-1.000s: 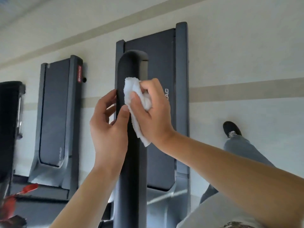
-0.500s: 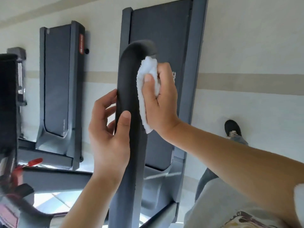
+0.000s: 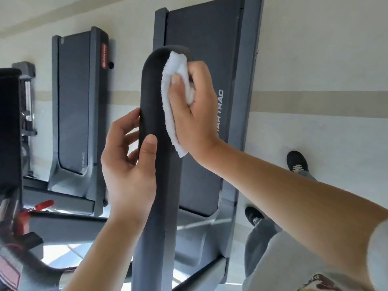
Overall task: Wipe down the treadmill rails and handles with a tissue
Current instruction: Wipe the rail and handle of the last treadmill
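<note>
1. Tissue [image 3: 175,85]: white, folded wad, pressed flat against the right side of the dark handle [image 3: 154,106], just below its rounded top end. A loose tail hangs down past the heel of the palm.
2. Right hand [image 3: 194,110]: fingers and thumb curled around the tissue, bunching it and pushing it onto the handle.
3. Left hand [image 3: 126,164]: thumb laid on the handle's front face, fingers loosely spread at its left edge; it steadies the bar, carries nothing.
4. Handling judgement: tissue is light, soft, likely to tear or bunch under hard rubbing; best held as a wad with the palm behind it. Handle looks rigid, matte, fixed.
5. Surroundings: treadmill deck [image 3: 201,101] lies below the handle; a second treadmill [image 3: 73,106] stands to the left; the person's shoes [image 3: 297,161] are on the pale floor.
</note>
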The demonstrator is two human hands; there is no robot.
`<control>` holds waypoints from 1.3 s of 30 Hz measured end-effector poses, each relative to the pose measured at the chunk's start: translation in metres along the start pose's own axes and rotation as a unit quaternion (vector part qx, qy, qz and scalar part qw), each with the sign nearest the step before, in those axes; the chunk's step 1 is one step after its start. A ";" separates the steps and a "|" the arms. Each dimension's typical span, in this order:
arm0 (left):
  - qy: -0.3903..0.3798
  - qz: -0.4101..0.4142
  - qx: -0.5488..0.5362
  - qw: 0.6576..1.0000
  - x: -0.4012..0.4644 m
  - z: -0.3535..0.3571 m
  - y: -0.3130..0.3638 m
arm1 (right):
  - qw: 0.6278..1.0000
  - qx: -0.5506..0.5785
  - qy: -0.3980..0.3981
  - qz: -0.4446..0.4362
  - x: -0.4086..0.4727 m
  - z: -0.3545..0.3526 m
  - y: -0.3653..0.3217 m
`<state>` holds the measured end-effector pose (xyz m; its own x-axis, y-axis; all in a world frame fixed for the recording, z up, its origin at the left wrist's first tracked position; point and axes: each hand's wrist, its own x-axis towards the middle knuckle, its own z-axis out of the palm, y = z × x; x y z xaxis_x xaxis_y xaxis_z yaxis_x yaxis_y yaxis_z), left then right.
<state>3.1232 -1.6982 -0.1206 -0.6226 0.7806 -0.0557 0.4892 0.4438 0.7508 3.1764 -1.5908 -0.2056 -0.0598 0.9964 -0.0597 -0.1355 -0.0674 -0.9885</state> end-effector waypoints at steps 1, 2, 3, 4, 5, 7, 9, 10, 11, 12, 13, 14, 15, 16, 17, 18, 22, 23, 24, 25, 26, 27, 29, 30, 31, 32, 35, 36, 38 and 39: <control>-0.001 -0.001 -0.002 1.000 0.000 0.000 0.000 | 1.000 0.004 -0.003 -0.003 -0.004 0.000 0.002; 0.000 -0.003 -0.004 1.000 0.000 -0.001 0.000 | 1.000 0.005 -0.005 -0.004 -0.010 -0.001 0.004; 0.002 -0.005 -0.007 1.000 0.000 -0.001 0.000 | 1.000 0.003 -0.006 -0.006 -0.015 -0.001 0.005; 0.003 -0.006 -0.012 1.000 0.001 -0.001 -0.001 | 1.000 0.000 -0.007 -0.008 -0.020 -0.002 0.004; 0.004 -0.008 -0.017 1.000 0.002 -0.001 -0.002 | 1.000 -0.003 -0.009 -0.010 -0.026 -0.003 0.005; 0.005 -0.012 -0.030 0.999 0.002 -0.002 -0.005 | 1.000 -0.003 -0.010 -0.010 -0.041 -0.004 0.006; 0.008 -0.015 -0.040 0.999 0.002 -0.004 -0.005 | 1.000 0.003 -0.007 -0.007 -0.055 -0.005 0.004; 0.008 -0.017 -0.043 0.999 0.001 -0.004 -0.005 | 1.000 0.003 -0.004 -0.004 -0.061 -0.005 0.003; 0.006 -0.016 -0.045 0.999 -0.001 -0.005 -0.003 | 1.000 0.001 0.000 -0.001 -0.067 -0.006 0.002; 0.001 -0.011 -0.046 0.999 -0.003 -0.006 -0.002 | 1.000 -0.002 0.004 -0.002 -0.072 -0.006 0.000; -0.008 -0.003 -0.043 0.999 -0.007 -0.007 -0.002 | 1.000 -0.009 0.009 -0.004 -0.078 -0.007 0.000; -0.020 0.002 -0.037 0.999 -0.013 -0.009 -0.002 | 1.000 -0.014 0.012 -0.004 -0.087 -0.008 0.001; -0.028 0.006 -0.032 0.999 -0.022 -0.015 -0.005 | 1.000 -0.012 0.009 -0.003 -0.098 -0.008 0.001; -0.030 0.009 -0.029 0.999 -0.032 -0.023 -0.009 | 1.000 -0.008 0.003 -0.003 -0.110 -0.008 0.000; -0.029 0.010 -0.026 0.999 -0.043 -0.030 -0.016 | 1.000 -0.008 -0.001 -0.007 -0.122 -0.008 -0.001; -0.026 0.007 -0.020 0.999 -0.055 -0.036 -0.023 | 1.000 -0.013 -0.004 -0.010 -0.136 -0.008 -0.002; -0.012 0.006 0.005 1.000 -0.110 -0.061 -0.050 | 1.000 -0.019 -0.002 0.000 -0.193 -0.009 0.001; -0.011 0.006 0.004 1.000 -0.123 -0.067 -0.056 | 1.000 -0.019 0.000 0.001 -0.209 -0.010 0.003; -0.012 0.007 0.005 1.000 -0.135 -0.071 -0.061 | 1.000 -0.019 0.002 0.003 -0.222 -0.010 0.004; -0.014 0.010 0.008 1.000 -0.147 -0.077 -0.066 | 1.000 -0.019 0.003 0.006 -0.236 -0.010 0.005; -0.016 0.014 0.014 1.000 -0.158 -0.082 -0.072 | 1.000 -0.019 0.002 0.010 -0.250 -0.011 0.006; -0.019 0.018 0.020 0.999 -0.169 -0.087 -0.077 | 1.000 -0.020 -0.002 0.015 -0.262 -0.011 0.008; -0.021 0.028 0.032 0.999 -0.190 -0.096 -0.086 | 0.999 -0.022 -0.015 0.022 -0.288 -0.013 0.008; -0.023 0.032 0.037 0.999 -0.201 -0.101 -0.091 | 0.999 -0.023 -0.022 0.024 -0.302 -0.016 0.008; -0.025 0.034 0.042 0.998 -0.211 -0.105 -0.095 | 0.999 -0.022 -0.030 0.024 -0.316 -0.019 0.007; -0.025 0.037 0.047 0.998 -0.223 -0.109 -0.100 | 0.999 -0.022 -0.040 0.025 -0.332 -0.022 0.006; -0.006 0.056 0.078 0.995 -0.261 -0.118 -0.116 | 0.997 -0.019 -0.070 0.038 -0.376 -0.029 0.006; 0.005 0.061 0.087 0.994 -0.273 -0.119 -0.121 | 0.996 -0.017 -0.081 0.044 -0.387 -0.031 0.006; 0.022 0.065 0.099 0.993 -0.294 -0.122 -0.128 | 0.994 -0.024 -0.096 0.047 -0.398 -0.033 0.005; 0.030 0.063 0.101 0.992 -0.302 -0.124 -0.131 | 0.993 -0.035 -0.099 0.045 -0.398 -0.035 0.003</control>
<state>3.1718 -2.0469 -0.1209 -0.5808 0.8108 0.0734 0.6742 0.4285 0.6016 3.2339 -1.9856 -0.1893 -0.2626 0.9565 -0.1273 -0.0517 -0.1457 -0.9880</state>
